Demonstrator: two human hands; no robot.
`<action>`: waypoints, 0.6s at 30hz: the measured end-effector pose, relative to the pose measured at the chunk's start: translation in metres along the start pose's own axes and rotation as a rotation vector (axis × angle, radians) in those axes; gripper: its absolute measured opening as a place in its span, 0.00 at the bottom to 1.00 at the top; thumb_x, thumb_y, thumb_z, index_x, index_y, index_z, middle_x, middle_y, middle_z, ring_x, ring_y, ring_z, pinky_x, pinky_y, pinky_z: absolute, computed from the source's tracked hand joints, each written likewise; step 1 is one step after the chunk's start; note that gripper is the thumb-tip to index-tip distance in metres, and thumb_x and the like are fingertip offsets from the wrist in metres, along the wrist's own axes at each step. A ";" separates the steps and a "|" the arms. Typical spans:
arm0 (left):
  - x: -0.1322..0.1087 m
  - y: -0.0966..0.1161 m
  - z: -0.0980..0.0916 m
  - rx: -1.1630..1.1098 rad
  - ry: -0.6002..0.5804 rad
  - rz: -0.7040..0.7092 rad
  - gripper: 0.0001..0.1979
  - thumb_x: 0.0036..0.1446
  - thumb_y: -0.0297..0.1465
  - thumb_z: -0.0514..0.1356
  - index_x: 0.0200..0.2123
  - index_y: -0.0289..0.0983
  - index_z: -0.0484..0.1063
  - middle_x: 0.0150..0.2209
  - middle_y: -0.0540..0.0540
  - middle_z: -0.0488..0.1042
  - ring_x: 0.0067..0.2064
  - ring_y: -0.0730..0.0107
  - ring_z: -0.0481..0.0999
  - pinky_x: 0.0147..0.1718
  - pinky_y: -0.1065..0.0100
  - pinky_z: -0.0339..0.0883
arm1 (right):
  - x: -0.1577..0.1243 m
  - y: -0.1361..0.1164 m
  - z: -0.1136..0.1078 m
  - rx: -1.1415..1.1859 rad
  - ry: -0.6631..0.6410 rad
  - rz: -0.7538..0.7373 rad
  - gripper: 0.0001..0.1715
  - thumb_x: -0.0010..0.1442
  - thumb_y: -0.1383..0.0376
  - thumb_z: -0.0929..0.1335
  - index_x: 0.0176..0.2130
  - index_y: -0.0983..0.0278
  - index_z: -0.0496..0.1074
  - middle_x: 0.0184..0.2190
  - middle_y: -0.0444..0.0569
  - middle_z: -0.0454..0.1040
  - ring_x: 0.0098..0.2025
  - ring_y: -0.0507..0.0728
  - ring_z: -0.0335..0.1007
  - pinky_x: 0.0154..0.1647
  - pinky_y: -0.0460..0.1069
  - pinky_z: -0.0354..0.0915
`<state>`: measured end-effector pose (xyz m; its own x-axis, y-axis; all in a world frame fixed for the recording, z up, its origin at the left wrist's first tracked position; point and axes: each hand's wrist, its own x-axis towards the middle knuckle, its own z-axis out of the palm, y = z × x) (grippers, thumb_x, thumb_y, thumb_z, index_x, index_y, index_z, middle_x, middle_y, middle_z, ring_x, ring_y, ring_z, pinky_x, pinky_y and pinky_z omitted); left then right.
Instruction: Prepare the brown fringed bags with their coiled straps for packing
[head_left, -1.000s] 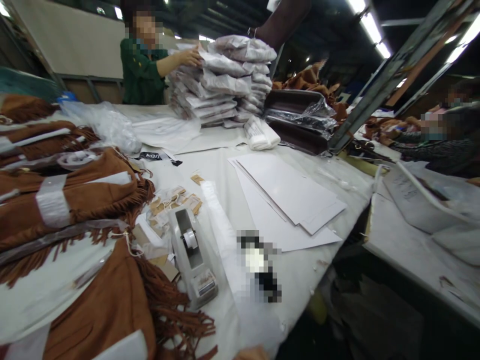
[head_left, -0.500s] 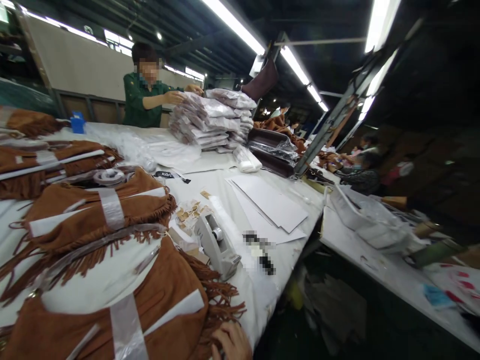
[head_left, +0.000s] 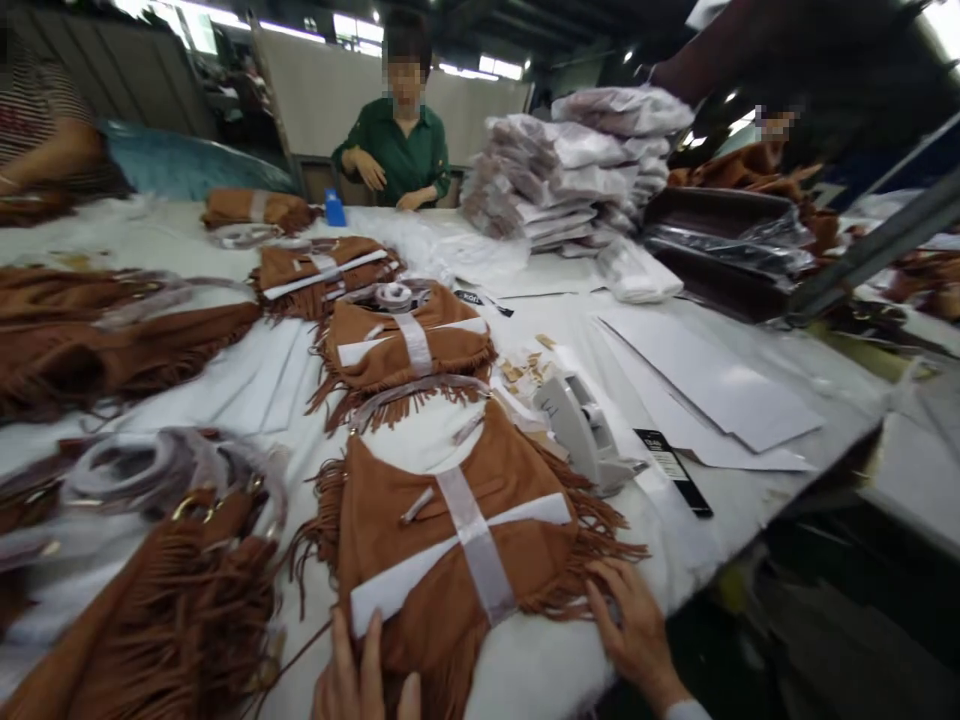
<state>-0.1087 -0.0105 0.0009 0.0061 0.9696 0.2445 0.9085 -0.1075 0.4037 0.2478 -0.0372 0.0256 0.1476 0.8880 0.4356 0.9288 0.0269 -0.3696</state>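
Note:
A brown suede fringed bag [head_left: 405, 500] lies in front of me, with a clear band [head_left: 474, 545] around its middle and a white paper strip [head_left: 529, 512] slanting across it. My left hand [head_left: 360, 675] is at its lower left, fingers spread, the fingertips by the strip's lower end. At the bag's right lower edge is my right hand [head_left: 637, 630], beside the fringe [head_left: 600, 525]. Its fingers curl around something small and greyish that I cannot make out. Beyond the bag stands a grey tape dispenser [head_left: 581, 430], with a black tag [head_left: 671, 470] to its right.
More brown bags lie behind [head_left: 412, 330] and to the left [head_left: 180, 600]. White sheets [head_left: 705, 380] rest on the right, near the table edge. A stack of wrapped packages [head_left: 570, 170] stands at the back. A co-worker in green [head_left: 397, 150] is across the table.
My view has turned left and down. My left hand has come into view at the bag's lower left. The co-worker's hands are now away from the package stack.

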 end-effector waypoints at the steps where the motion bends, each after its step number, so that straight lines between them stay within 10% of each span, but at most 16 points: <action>1: -0.001 -0.002 0.003 0.024 0.002 0.016 0.41 0.58 0.34 0.55 0.69 0.42 0.35 0.69 0.32 0.41 0.50 0.44 0.72 0.46 0.46 0.66 | 0.000 0.001 0.001 0.002 -0.004 -0.003 0.12 0.61 0.62 0.65 0.45 0.61 0.71 0.40 0.54 0.72 0.43 0.62 0.71 0.44 0.59 0.71; 18: 0.000 0.010 0.000 -0.072 0.152 -0.014 0.34 0.59 0.38 0.56 0.67 0.44 0.51 0.67 0.36 0.50 0.52 0.48 0.71 0.48 0.51 0.66 | -0.002 -0.005 -0.005 -0.108 0.013 -0.081 0.12 0.65 0.60 0.61 0.46 0.60 0.68 0.41 0.53 0.71 0.43 0.62 0.71 0.44 0.61 0.72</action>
<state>-0.0999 -0.0120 0.0047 -0.0748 0.9273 0.3668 0.8757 -0.1148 0.4689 0.2446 -0.0417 0.0304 0.0747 0.8788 0.4713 0.9689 0.0479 -0.2428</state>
